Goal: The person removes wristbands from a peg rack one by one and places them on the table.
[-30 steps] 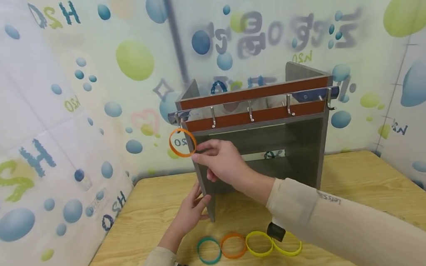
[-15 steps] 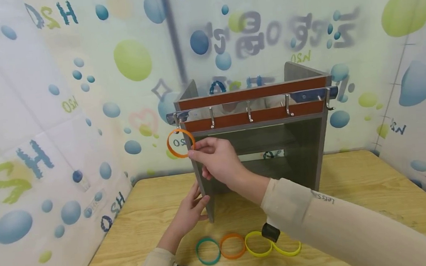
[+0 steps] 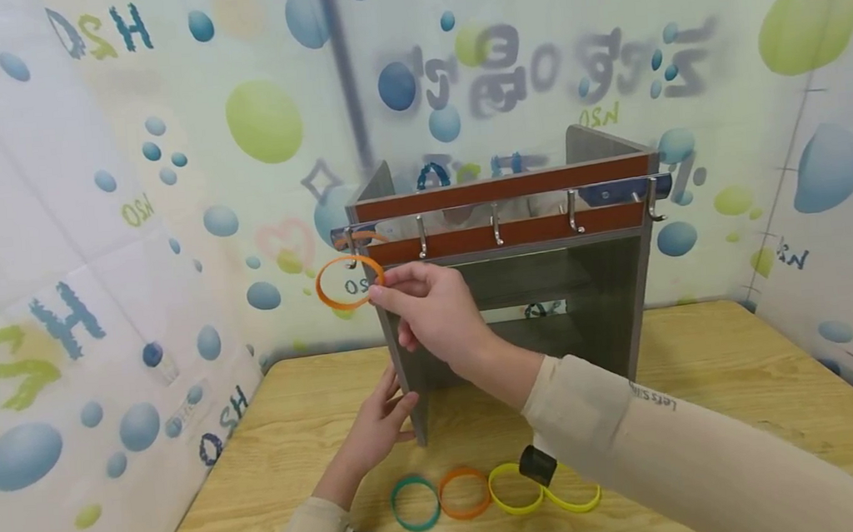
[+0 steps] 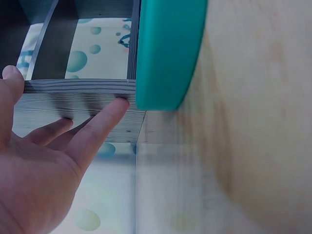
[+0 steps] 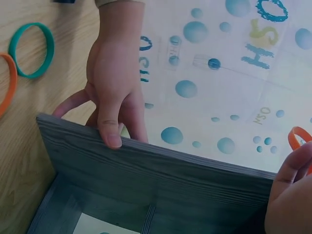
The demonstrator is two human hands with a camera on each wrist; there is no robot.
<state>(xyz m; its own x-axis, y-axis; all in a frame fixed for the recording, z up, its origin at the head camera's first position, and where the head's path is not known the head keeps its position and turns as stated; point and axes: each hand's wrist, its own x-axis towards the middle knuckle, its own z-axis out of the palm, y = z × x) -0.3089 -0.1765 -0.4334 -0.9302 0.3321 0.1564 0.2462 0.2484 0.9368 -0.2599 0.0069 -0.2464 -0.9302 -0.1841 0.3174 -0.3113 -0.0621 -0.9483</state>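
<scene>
My right hand [image 3: 438, 311] pinches an orange wristband [image 3: 319, 289] by its right side between thumb and fingertips. The band hangs tilted just below and in front of the leftmost hook [image 3: 351, 251] of a metal hook rail [image 3: 459, 206]. I cannot tell whether band and hook touch. An orange arc on the rail looks like the band's reflection. My left hand [image 3: 379, 424] grips the front edge of the grey wooden rack's left side panel [image 3: 409, 393], low down. In the right wrist view its thumb [image 5: 113, 139] lies over the panel's inner face; the fingers are outside.
In front of the rack a teal wristband [image 3: 394, 511], an orange one [image 3: 467, 517] and two yellow ones [image 3: 518, 511] lie in a row on the wooden table [image 3: 263, 479]. My right sleeve [image 3: 673, 439] passes above the yellow ones. A patterned cloth [image 3: 273, 228] hangs behind.
The right hand has moved slightly left and up, tipping the held wristband so that it looks flatter. An orange arc now shows on the rail. The left hand stays on the panel.
</scene>
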